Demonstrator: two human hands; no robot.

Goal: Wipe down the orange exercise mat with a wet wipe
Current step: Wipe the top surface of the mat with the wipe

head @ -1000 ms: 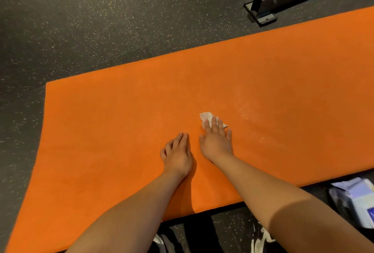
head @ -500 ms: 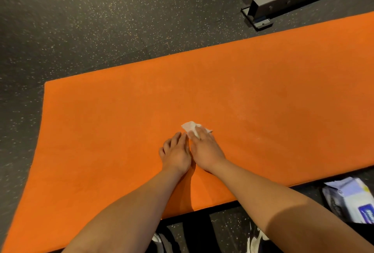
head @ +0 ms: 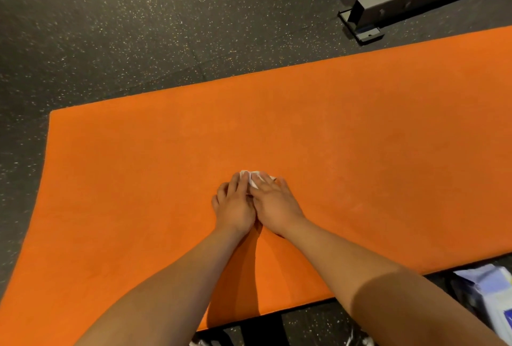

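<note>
My right hand lies flat near the middle of the orange mat, its straight fingers pressing the white wet wipe onto it. My left hand rests flat against it, fingers straight too, fingertips touching the wipe's left edge. Just off the mat's near edge, a pack of wipes sits on the speckled floor.

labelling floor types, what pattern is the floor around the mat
The floor is dark grey with pale speckles, clearest in the head view.
</note>
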